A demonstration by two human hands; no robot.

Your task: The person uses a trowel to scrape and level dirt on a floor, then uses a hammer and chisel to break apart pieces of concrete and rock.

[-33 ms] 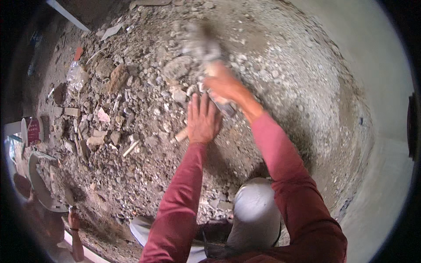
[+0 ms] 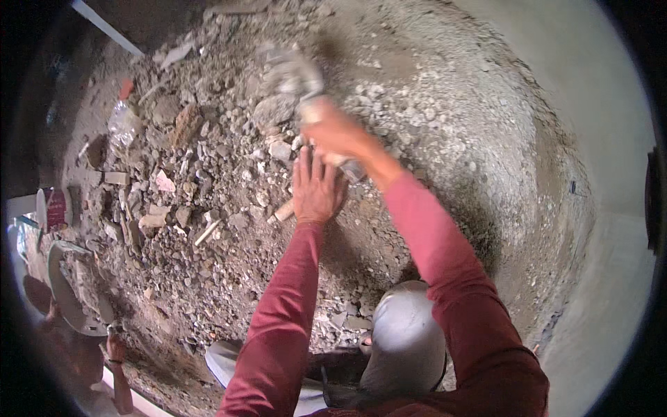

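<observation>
My right hand is closed around a tool that looks like a trowel, its grey blade smeared by motion over the rubble. Just below it, my left hand lies palm down with its fingers stretched out. Under that palm runs a tool with a pale wooden handle, whose end sticks out on the left. A grey metal part shows to the right of the fingertips, beneath my right wrist; whether it belongs to that handle I cannot tell.
A pale wall curves along the right. At left lie a clear plastic bag, a thin pale stick and broken pieces. Lower left, another person's hand is near a grey basin. My knee is close below.
My right hand has swept left with the trowel-like tool, which now points up and left. My left hand has shifted slightly left, still flat over the wooden handle.
</observation>
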